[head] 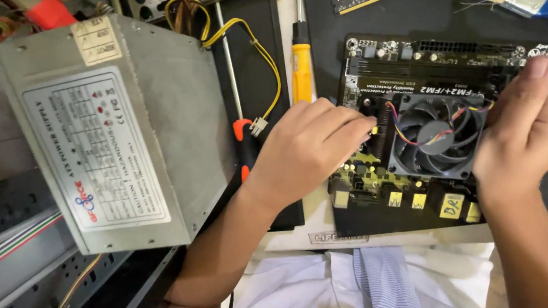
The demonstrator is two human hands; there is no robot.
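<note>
White cloth (312,298) lay nearest; the fan (435,135) on the circuit board (381,188) was gripped at both edges by curled left hand (305,154) and right hand (529,147), power supply (109,134) close beside.

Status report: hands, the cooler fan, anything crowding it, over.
Left hand and right hand grip the cooler fan on the motherboard. Fan cable trails over it. Yellow screwdriver beside.

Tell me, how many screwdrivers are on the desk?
2. A yellow-handled screwdriver lies above the left hand, beside the motherboard. An orange-and-black-handled screwdriver lies between the power supply and that hand, its handle partly hidden. Others may be hidden.
</note>
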